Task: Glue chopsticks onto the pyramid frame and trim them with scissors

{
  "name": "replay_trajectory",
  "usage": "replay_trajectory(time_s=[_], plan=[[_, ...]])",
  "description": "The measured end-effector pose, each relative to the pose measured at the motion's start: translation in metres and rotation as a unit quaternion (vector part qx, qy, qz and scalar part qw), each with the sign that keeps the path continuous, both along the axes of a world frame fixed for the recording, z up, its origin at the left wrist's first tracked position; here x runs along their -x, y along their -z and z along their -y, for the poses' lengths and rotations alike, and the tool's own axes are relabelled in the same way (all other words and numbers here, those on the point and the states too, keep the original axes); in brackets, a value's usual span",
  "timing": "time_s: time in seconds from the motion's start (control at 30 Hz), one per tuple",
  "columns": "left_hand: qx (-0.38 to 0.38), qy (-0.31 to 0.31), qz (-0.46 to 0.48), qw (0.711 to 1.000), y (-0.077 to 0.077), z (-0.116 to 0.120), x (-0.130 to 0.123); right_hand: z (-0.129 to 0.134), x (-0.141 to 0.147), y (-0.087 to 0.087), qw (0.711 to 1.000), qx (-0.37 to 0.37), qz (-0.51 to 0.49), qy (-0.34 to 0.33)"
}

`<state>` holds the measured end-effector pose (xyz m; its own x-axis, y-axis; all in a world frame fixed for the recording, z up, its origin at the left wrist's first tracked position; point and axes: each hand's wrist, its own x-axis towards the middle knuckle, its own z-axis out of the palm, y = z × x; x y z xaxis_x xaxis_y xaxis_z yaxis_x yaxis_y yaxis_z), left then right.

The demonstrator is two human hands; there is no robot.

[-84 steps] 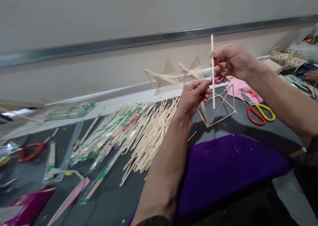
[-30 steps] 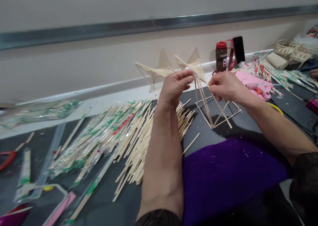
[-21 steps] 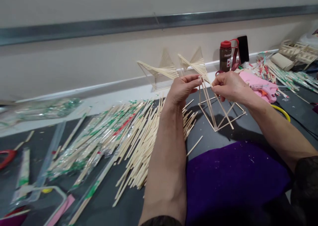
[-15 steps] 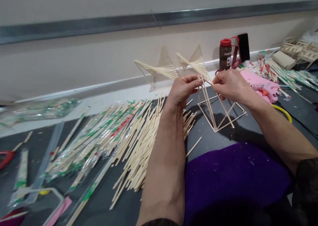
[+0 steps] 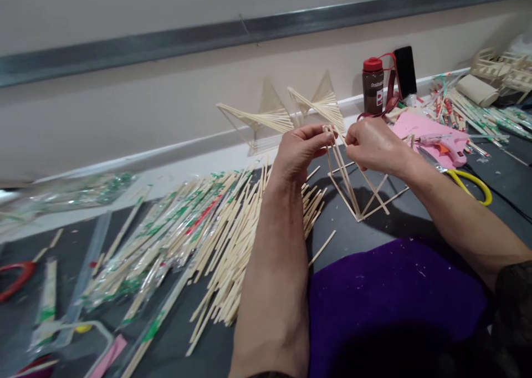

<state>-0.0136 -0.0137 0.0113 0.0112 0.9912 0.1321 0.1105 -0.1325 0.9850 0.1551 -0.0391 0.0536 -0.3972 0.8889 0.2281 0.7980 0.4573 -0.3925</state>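
A frame of thin wooden sticks stands on the grey table, its base lying flat and several sticks leaning up to a peak. My left hand pinches the top of the frame between thumb and fingers. Just to its right, my right hand has its fingers closed on a slanting wooden stick, whose lower end reaches down over the front of the base. Part of the frame's far side is hidden behind my right hand and forearm.
Loose bare sticks and plastic-wrapped chopsticks spread leftward. Behind stand two fan-shaped stick models, a bottle and a phone. A pink glue gun and yellow-handled scissors lie right. Purple cloth lies in front.
My right hand has shifted slightly left, closer to my left hand at the frame's peak. My left hand keeps its pinch. The camera view has shifted a little.
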Motion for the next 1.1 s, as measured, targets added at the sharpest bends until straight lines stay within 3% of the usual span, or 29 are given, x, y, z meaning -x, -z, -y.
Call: replay_trajectory(time_s=[1.1], plan=[[0.008,0.004,-0.002,1.000,-0.0024,0.0025,-0.0007,-0.0040,0.0016,0.0063,1.000,0.018,-0.014,-0.012]])
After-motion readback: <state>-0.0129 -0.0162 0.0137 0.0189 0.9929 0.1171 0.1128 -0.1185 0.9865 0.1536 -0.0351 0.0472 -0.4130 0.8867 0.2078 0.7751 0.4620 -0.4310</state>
